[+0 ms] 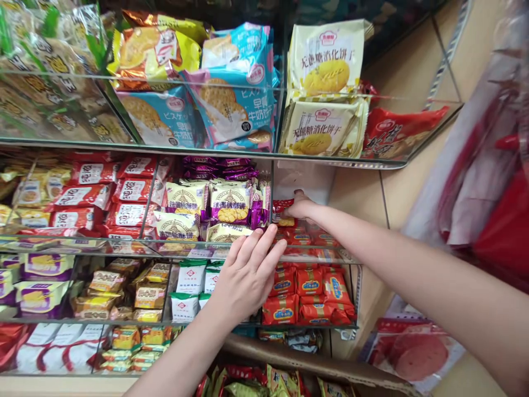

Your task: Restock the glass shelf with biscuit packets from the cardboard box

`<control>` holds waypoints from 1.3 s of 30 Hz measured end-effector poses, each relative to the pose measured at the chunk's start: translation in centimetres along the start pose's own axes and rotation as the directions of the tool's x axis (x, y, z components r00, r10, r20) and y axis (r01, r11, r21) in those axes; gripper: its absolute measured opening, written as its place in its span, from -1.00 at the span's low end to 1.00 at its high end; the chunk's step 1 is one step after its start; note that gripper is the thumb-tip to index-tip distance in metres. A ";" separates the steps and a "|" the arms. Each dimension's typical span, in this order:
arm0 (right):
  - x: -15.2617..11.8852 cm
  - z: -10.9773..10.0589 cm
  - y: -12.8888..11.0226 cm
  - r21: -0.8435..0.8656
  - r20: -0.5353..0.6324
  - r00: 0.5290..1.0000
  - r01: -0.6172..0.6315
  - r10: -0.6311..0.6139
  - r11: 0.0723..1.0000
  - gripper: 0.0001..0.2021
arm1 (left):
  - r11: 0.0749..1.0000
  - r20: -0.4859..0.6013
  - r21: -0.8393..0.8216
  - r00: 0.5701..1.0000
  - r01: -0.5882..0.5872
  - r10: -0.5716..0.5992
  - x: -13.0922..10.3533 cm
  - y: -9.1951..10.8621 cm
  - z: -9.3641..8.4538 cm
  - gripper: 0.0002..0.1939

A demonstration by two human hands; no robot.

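Observation:
My left hand rests with its fingers spread on the clear front edge of the middle shelf, holding nothing. My right hand reaches into the right compartment of that shelf, its fingers closed on a small red packet. Left of the divider stand cream and purple biscuit packets. On the shelf below, red packets are stacked near my left hand, with white and green packets to their left.
Above, the top shelf holds blue biscuit bags and cream biscuit bags. An open cardboard box with packets inside is below my hands. Clothing or bags hang at the right.

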State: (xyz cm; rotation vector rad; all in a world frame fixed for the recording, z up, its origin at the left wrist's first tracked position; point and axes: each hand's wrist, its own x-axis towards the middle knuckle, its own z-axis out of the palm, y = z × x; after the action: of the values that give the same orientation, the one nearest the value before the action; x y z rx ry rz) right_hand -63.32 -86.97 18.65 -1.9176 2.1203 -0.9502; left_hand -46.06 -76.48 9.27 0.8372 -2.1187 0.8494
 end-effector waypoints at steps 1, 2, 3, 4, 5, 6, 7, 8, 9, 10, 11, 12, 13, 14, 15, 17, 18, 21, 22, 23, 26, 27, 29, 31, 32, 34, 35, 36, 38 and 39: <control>-0.4 -0.8 -0.4 -0.017 -0.009 1.000 0.015 -0.016 1.000 -0.30 | 1.000 0.005 0.005 1.000 -0.003 0.003 0.0 -0.1 0.0 -0.47; -1.1 -1.7 -0.7 -0.036 -0.020 0.998 0.051 -0.052 0.998 -0.37 | 1.000 0.013 0.006 1.000 -0.004 0.004 0.1 0.0 -0.1 -0.47; -2.2 -2.7 -0.9 -0.059 -0.043 0.992 0.120 -0.122 0.991 -0.45 | 1.000 0.019 0.004 1.000 -0.005 0.005 0.1 0.0 -0.3 -0.47; -3.8 -3.5 -0.8 -0.079 -0.078 0.971 0.220 -0.226 0.972 -0.54 | 1.000 0.026 0.000 1.000 -0.005 0.005 0.2 0.2 -0.4 -0.47; -5.7 -4.3 -0.4 -0.098 -0.123 0.926 0.346 -0.356 0.933 -0.64 | 1.000 0.032 -0.005 0.999 -0.004 0.004 0.2 0.3 -0.6 -0.46; -8.0 -4.8 0.2 -0.113 -0.170 0.856 0.475 -0.488 0.873 -0.72 | 1.000 0.046 -0.013 0.999 -0.010 0.011 0.3 0.5 -0.7 -0.44; -10.6 -5.2 1.0 -0.101 -0.201 0.790 0.571 -0.579 0.815 -0.77 | 1.000 0.060 -0.025 0.998 -0.001 0.003 0.4 0.7 -0.8 -0.42; -13.4 -5.3 2.1 -0.065 -0.193 0.747 0.637 -0.636 0.768 -0.81 | 0.999 0.077 -0.049 0.997 0.011 -0.007 0.5 0.9 -0.8 -0.39; -16.2 -5.2 3.3 -0.018 -0.133 0.720 0.685 -0.681 0.728 -0.84 | 0.996 0.097 -0.080 0.995 0.026 -0.019 0.6 1.0 -0.9 -0.36; -19.0 -4.7 4.7 0.036 -0.042 0.692 0.722 -0.721 0.691 -0.87 | 0.993 0.120 -0.110 0.992 0.046 -0.032 0.8 1.0 -0.8 -0.34; -21.6 -3.9 6.2 0.090 0.091 0.668 0.733 -0.738 0.675 -0.87 | 0.988 0.143 -0.138 0.989 0.067 -0.047 0.9 1.0 -0.8 -0.33; -24.0 -2.8 7.8 0.143 0.251 0.639 0.718 -0.727 0.681 -0.86 | 0.983 0.160 -0.161 0.985 0.088 -0.062 1.0 1.1 -0.8 -0.32; -25.9 -1.4 9.5 0.181 0.387 0.617 0.678 -0.686 0.712 -0.85 | 0.978 0.168 -0.178 0.983 0.108 -0.078 1.1 1.2 -0.8 -0.32; -27.5 0.3 11.1 0.205 0.485 0.610 0.617 -0.627 0.759 -0.84 | 0.974 0.163 -0.190 0.982 0.126 -0.095 1.0 1.5 -0.8 -0.33; -28.6 2.2 12.7 0.223 0.538 0.628 0.537 -0.562 0.814 -0.82 | 0.969 0.149 -0.203 0.983 0.138 -0.109 0.7 2.0 -0.8 -0.35; -29.8 5.8 15.2 0.246 0.552 0.716 0.350 -0.427 0.904 -0.67 | 0.960 0.112 -0.262 0.991 0.098 -0.070 -0.4 3.5 -0.8 -0.45; -30.1 7.3 16.0 0.247 0.558 0.748 0.264 -0.360 0.932 -0.53 | 0.948 0.110 -0.317 0.994 0.030 0.005 -1.3 4.6 -0.7 -0.51; -30.6 9.9 17.0 0.253 0.579 0.765 0.158 -0.281 0.954 -0.31 | 0.750 0.205 -0.588 0.841 -0.303 0.500 -5.1 8.1 -0.2 -0.67; -31.0 10.1 17.0 0.262 0.586 0.752 0.176 -0.302 0.949 -0.34 | 0.710 0.312 -0.642 0.747 -0.289 0.587 -6.5 9.1 0.0 -0.66; -31.5 10.1 16.8 0.268 0.594 0.736 0.200 -0.325 0.943 -0.40 | 0.703 0.403 -0.671 0.679 -0.236 0.613 -7.7 9.8 0.2 -0.61; -33.5 9.4 16.4 0.238 0.633 0.700 0.230 -0.331 0.943 -0.67 | 0.768 0.656 -0.640 0.507 -0.020 0.559 -10.1 10.6 1.0 -0.53; -34.2 9.1 16.4 0.225 0.648 0.694 0.221 -0.315 0.949 -0.75 | 0.777 0.694 -0.629 0.463 0.018 0.551 -10.5 10.4 1.2 -0.58; -35.3 8.5 16.6 0.221 0.662 0.690 0.194 -0.293 0.956 -0.83 | 0.771 0.715 -0.635 0.409 0.043 0.567 -10.7 9.9 1.5 -0.74; -35.9 8.0 17.1 0.248 0.649 0.704 0.165 -0.290 0.955 -0.85 | 0.759 0.712 -0.650 0.387 0.049 0.585 -10.6 9.3 1.5 -0.80; -36.0 7.8 17.4 0.268 0.631 0.722 0.141 -0.284 0.953 -0.86 | 0.756 0.713 -0.653 0.381 0.053 0.589 -10.5 9.1 1.5 -0.79; -35.8 7.3 18.1 0.327 0.585 0.774 0.050 -0.244 0.944 -0.92 | 0.757 0.717 -0.650 0.382 0.064 0.583 -10.5 8.7 1.2 -0.77; -35.6 7.1 18.5 0.361 0.567 0.799 -0.021 -0.201 0.932 -0.96 | 0.761 0.721 -0.644 0.388 0.069 0.575 -10.5 8.5 1.0 -0.78; -35.4 6.8 18.9 0.394 0.551 0.822 -0.103 -0.144 0.913 -0.99 | 0.768 0.725 -0.636 0.397 0.075 0.562 -10.6 8.4 0.8 -0.80; -35.0 6.5 19.7 0.458 0.522 0.853 -0.276 -0.004 0.845 -0.91 | 0.782 0.735 -0.617 0.418 0.086 0.534 -10.9 8.1 0.2 -0.82; -34.8 6.5 20.1 0.490 0.510 0.857 -0.354 0.068 0.797 -0.87 | 0.791 0.740 -0.606 0.429 0.090 0.518 -11.1 8.0 -0.1 -0.81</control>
State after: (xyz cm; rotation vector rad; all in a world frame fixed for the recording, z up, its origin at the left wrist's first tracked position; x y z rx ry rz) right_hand -70.79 -56.96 -7.76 -1.3776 1.5006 -0.8319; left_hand -45.98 -68.46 -1.81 0.7119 -3.2403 -0.3370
